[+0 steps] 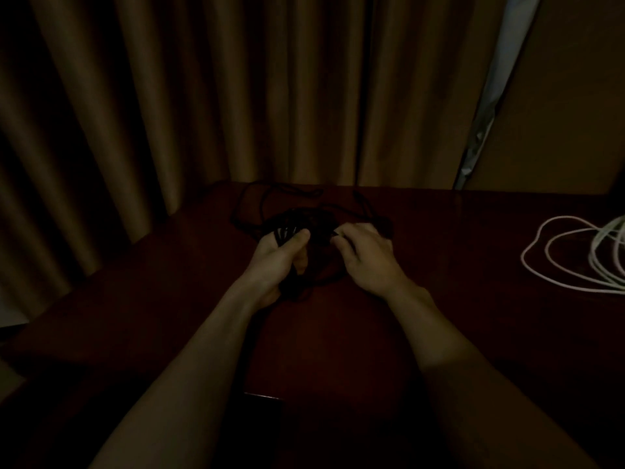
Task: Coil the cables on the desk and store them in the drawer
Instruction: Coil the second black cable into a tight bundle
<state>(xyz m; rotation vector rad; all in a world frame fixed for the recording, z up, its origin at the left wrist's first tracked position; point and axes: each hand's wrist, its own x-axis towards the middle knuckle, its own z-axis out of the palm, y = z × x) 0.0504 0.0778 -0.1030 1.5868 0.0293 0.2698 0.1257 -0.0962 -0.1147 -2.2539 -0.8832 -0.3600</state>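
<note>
Black cable (291,221) coils gripped in left hand (275,262), right hand (364,257) pinching a strand.

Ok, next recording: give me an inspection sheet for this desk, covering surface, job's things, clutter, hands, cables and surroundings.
Surface: dark reddish-brown wooden desk, dimly lit.
Job's things: thin black cable at the hands; thin white cable at the right edge; drawer not seen.
Clutter: small dark rectangular object at the near edge, too dark to identify.
Hands: left hand grips the bundled black loops; right hand pinches a black strand.
Cables: black one partly coiled, loose loops trailing toward the far edge; white one loosely looped, untouched, apart from it.
Surroundings: brown pleated curtain behind the desk.
</note>
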